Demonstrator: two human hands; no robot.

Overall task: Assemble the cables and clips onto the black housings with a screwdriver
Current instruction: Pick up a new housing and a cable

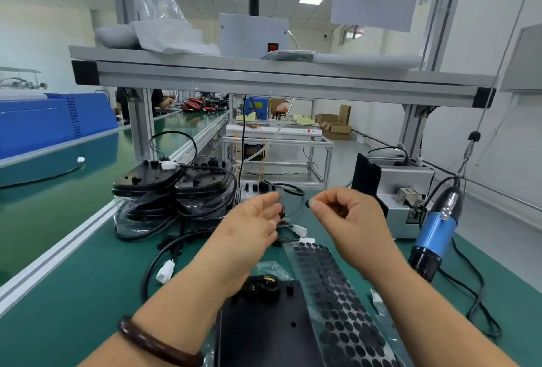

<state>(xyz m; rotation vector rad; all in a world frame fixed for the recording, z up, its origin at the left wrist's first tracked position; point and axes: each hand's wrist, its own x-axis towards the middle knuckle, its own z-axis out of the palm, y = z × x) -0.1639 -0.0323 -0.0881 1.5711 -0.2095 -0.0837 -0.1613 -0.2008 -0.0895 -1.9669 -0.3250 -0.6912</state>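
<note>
A flat black housing (264,334) lies at the near edge of the green bench, with a round black part and coloured wires (265,286) at its far end. Above it, my left hand (252,231) holds a small dark part (281,207) between thumb and fingers; thin wires run from it to white connectors (302,231). To the right, my right hand (349,217) is curled and pinches a tiny black piece (308,204) at its fingertips. The blue electric screwdriver (437,234) hangs beside the right hand, untouched.
A sheet of round black pads (334,296) lies right of the housing. Two bagged stacks of black housings (173,188) stand at the back left. A black cable with a white plug (165,272) loops on the mat. A grey screw feeder (404,188) sits at the back right.
</note>
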